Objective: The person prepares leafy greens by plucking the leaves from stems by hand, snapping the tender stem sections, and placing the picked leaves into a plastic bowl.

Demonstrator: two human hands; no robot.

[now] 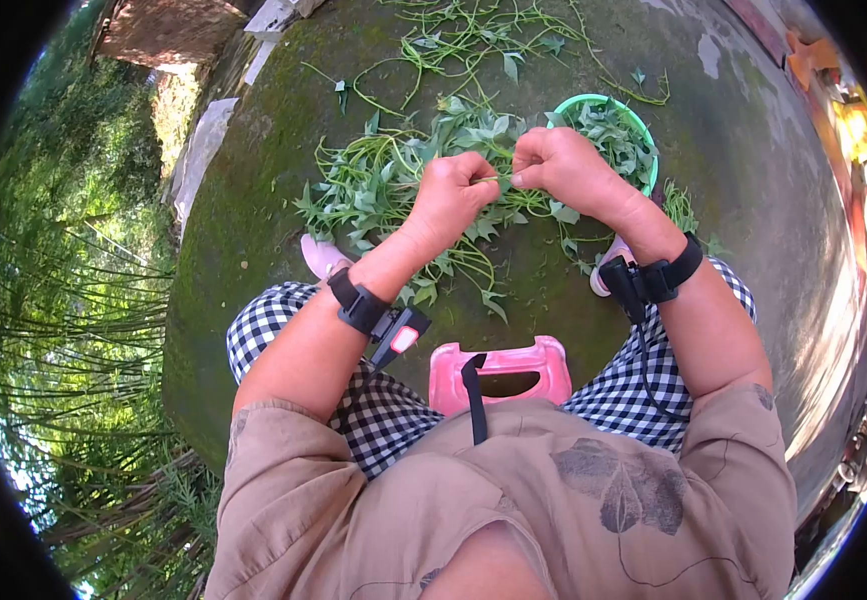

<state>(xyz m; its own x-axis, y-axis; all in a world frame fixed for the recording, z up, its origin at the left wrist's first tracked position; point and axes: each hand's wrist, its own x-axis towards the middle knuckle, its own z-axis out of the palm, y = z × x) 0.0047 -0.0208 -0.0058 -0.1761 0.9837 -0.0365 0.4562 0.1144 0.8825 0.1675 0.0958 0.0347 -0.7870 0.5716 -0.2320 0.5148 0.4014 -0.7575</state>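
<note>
My left hand and my right hand are close together over a pile of leafy green vines. Both have their fingers pinched, and a thin green stem runs between the fingertips. Leaves and stalks of the pile spread beneath both hands. Just past my right hand stands a round green basket holding picked leaves. My right wrist partly covers the near side of it.
Bare, tangled vine stalks lie on the mossy concrete ground farther out. A small bunch of greens rests right of the basket. A pink plastic stool shows between my knees. Dense plants border the left side.
</note>
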